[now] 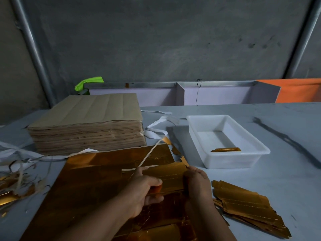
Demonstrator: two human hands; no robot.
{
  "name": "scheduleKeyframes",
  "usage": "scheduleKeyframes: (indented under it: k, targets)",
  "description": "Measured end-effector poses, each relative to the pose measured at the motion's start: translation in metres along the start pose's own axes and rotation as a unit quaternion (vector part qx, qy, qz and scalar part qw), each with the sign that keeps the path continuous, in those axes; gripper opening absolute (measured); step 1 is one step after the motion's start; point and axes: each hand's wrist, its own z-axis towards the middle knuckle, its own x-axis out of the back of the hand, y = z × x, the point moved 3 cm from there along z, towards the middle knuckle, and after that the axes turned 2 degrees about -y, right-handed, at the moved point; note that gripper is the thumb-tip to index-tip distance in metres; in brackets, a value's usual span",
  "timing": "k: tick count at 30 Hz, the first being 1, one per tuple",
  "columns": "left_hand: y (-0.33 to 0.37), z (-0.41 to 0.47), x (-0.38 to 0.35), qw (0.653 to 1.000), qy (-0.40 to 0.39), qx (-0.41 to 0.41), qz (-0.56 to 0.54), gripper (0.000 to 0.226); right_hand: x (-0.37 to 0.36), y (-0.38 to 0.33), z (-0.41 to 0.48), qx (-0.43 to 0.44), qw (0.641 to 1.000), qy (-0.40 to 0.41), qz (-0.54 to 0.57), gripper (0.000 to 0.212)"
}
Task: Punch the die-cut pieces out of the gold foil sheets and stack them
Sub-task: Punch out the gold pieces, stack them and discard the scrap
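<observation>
The left hand (145,187) and the right hand (198,184) each pinch an end of a gold die-cut piece (169,176), held over the gold foil sheet (97,180). The stack of punched pieces (246,206) lies at four o'clock from the hands, the white tray (229,161) at two o'clock

Gold foil sheet (97,173), white tray (225,141), brown stack (86,126).
</observation>
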Motion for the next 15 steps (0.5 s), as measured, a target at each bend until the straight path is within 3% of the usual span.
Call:
scheduleKeyframes:
  k: [8,15]
  targets:
    - [-0.015,-0.002,-0.004,0.998,-0.012,0.053,-0.043,0.050,0.004,0.000,-0.003,0.005,0.999,0.049,-0.023,0.012]
    - [-0.023,0.006,0.002,0.996,0.054,0.033,-0.055,0.042,-0.001,0.005,-0.004,-0.005,0.999,0.034,-0.014,0.004]
